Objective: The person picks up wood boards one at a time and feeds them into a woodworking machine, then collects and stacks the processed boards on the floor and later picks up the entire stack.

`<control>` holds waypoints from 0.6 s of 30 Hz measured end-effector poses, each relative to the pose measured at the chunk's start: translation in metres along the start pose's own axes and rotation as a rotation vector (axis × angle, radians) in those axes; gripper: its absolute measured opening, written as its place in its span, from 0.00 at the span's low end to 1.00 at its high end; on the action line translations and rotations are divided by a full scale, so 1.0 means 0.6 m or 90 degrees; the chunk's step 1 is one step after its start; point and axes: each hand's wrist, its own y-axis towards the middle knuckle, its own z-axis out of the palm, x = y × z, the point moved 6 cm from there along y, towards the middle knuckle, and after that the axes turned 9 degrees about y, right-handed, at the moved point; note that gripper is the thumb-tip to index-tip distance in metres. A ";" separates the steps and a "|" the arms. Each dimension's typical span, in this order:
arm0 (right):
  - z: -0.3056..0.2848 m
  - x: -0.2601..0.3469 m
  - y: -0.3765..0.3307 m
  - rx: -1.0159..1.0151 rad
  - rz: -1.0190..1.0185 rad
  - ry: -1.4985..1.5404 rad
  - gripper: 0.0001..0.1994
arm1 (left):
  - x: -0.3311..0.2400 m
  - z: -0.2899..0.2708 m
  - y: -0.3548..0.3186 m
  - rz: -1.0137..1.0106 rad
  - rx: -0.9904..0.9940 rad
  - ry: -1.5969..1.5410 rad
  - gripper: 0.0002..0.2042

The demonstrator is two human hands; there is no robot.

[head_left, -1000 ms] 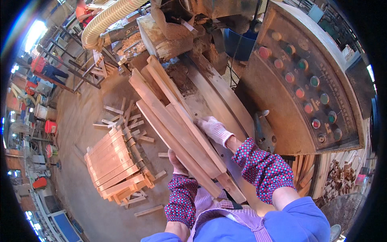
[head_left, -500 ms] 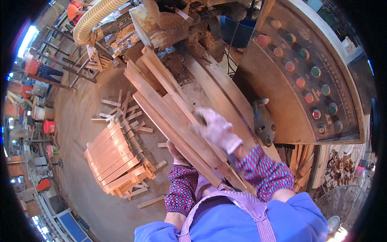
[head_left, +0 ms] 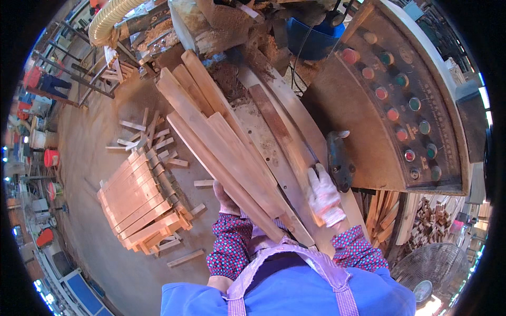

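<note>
A fanned stack of long planed wooden boards (head_left: 211, 142) lies slantwise in front of me, its near ends close to my apron. My gloved left hand (head_left: 225, 199) is closed on the stack's left edge, partly hidden by it. To the right, a single board (head_left: 276, 118) with a dark brown far end lies apart on the machine's metal table (head_left: 261, 142). My gloved right hand (head_left: 324, 197) is over the near part of that board, fingers pointing forward along it; the thumb's hold is mostly hidden.
A control panel (head_left: 392, 110) with red and green buttons stands at the right, a dark metal bracket (head_left: 340, 160) beside it. Stacked boards (head_left: 139, 197) and loose offcuts lie on the floor at left. A ribbed hose (head_left: 108, 23), blue bucket (head_left: 311, 39) and fan (head_left: 429, 268) are around.
My right hand has moved right and nearer, from above the stack to the machine table. One board now lies there, apart from the stack. My left hand stays at the stack's edge.
</note>
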 end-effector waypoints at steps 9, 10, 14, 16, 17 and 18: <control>0.048 0.071 0.225 -0.118 -0.204 -0.282 0.19 | 0.017 -0.014 -0.002 -0.028 0.026 -0.115 0.47; 0.051 0.084 0.295 -0.141 -0.230 -0.281 0.20 | 0.018 -0.013 -0.003 -0.026 0.024 -0.125 0.47; 0.030 0.129 0.449 -0.191 -0.258 -0.234 0.20 | 0.033 -0.005 -0.008 -0.056 0.044 -0.170 0.47; 0.018 0.154 0.445 -0.233 -0.242 -0.115 0.20 | 0.010 0.024 -0.014 -0.066 0.015 -0.107 0.47; 0.033 0.147 0.402 -0.182 -0.239 0.120 0.22 | -0.001 0.033 -0.012 -0.072 0.003 -0.074 0.48; 0.033 0.191 0.337 -0.171 -0.334 0.181 0.22 | -0.006 0.021 -0.009 -0.069 0.013 -0.083 0.48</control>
